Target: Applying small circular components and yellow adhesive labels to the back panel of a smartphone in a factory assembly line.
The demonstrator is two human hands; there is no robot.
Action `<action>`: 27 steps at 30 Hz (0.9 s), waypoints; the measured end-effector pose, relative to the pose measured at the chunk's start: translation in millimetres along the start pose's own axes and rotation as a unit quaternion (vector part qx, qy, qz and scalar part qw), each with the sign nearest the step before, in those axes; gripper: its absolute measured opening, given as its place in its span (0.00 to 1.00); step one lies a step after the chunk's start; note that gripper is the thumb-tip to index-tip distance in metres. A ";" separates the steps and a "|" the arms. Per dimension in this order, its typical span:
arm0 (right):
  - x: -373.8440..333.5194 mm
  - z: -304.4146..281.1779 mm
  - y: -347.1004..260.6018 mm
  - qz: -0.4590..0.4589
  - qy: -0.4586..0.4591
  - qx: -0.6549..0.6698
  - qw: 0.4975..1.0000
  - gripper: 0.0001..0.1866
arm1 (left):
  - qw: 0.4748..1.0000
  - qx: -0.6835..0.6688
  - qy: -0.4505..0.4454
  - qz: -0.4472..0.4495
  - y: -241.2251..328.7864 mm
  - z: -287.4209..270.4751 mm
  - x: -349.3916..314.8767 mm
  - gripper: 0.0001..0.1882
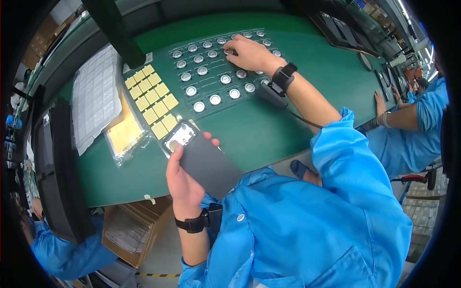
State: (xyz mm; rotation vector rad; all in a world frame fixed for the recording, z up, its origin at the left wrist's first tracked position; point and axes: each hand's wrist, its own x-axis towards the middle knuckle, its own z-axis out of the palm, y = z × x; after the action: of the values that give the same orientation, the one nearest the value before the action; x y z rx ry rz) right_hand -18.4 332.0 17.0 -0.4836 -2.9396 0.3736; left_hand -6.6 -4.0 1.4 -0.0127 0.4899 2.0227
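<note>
My left hand (185, 185) is wrapped round a dark grey phone (209, 165), its back turned up. The thumb presses on the bright camera block (181, 136) at its upper end. Farther off, my right hand (249, 54) reaches over a clear plastic tray (211, 82) holding rows of round silver parts (215, 99). Its thumb and forefinger are pinched on one round part (228, 52) in the tray's far half; whether that part is lifted I cannot tell. Both wrists wear black straps.
Yellow square stickers (152, 98) lie in rows left of the tray. Beside them are a stack of clear blister trays (96, 96) and a bagged yellow sheet (126, 134). A black upright post (113, 31) stands behind. A cardboard box (134, 230) sits below the bench; a co-worker's arm (403, 115) rests at right.
</note>
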 end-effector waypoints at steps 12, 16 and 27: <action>-49.3 -26.2 -95.8 -0.057 -0.035 0.561 0.825 0.11 | 0.991 0.126 0.036 0.009 14.1 7.6 -9.7 0.27; -64.0 -26.8 -154.9 -0.146 -0.058 0.558 0.815 0.12 | 0.941 0.286 0.122 0.133 37.2 48.5 -10.4 0.24; -49.6 -23.4 -186.7 -0.162 -0.226 0.499 0.821 0.10 | 0.893 0.373 0.157 0.198 42.6 34.7 -19.2 0.16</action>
State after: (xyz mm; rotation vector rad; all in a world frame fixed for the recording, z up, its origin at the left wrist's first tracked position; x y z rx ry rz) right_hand -23.1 149.5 84.1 0.2900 -2.5592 2.0115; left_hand -26.7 -25.5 51.7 0.2514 1.5591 2.0975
